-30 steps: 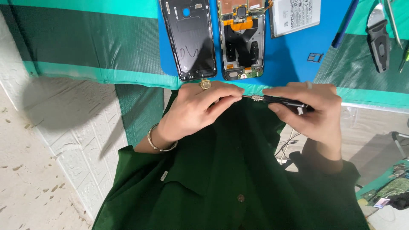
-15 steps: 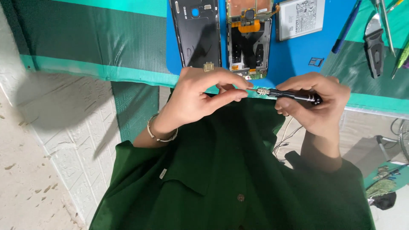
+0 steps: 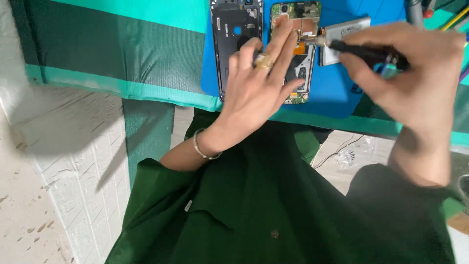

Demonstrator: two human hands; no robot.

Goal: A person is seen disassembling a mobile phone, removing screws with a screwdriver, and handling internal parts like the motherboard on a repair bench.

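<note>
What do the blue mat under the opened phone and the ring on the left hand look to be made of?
Blue mat: likely silicone or rubber, with a matte, even surface and a rounded corner. Ring on the left hand: gold-coloured metal, shiny with a broad top; whether it is real gold cannot be told.

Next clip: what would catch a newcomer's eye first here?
The opened phone with its bare circuit board, lying on a blue mat at top centre. The left hand, wearing a gold ring, rests its fingers on the phone, while the right hand holds a black screwdriver with its tip at the phone's upper edge. A dark back cover lies just left.
</note>
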